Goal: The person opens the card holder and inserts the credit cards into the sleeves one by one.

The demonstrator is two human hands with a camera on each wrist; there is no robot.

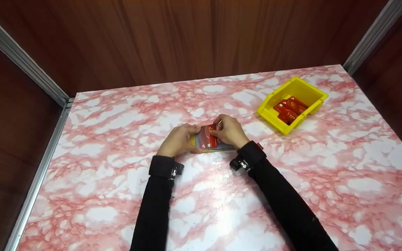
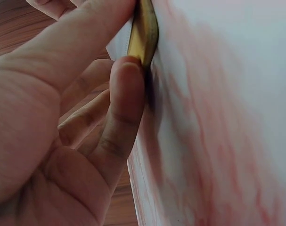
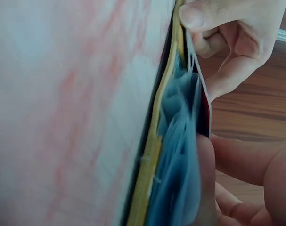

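A yellow-edged card holder (image 1: 226, 147) with clear plastic sleeves (image 3: 178, 150) lies open on the table between both hands. My left hand (image 1: 178, 141) grips its left end, thumb at the near edge and fingers at the far edge. In the left wrist view, a fingertip meets the holder's yellow border (image 2: 143, 37). Over the sleeves is a red VIP card (image 1: 206, 136), its left part showing paler as if under clear plastic. The right hand (image 1: 232, 131) pinches the card's right side between thumb and fingers. Seen from the right wrist, the sleeves fan up from the yellow cover (image 3: 143, 183).
At the back right stands a yellow bin (image 1: 272, 120) with several red VIP cards (image 1: 288, 111) inside. The table (image 1: 99, 167) has a pink and white marbled top. Dark wood panels (image 1: 187, 42) enclose the back and sides.
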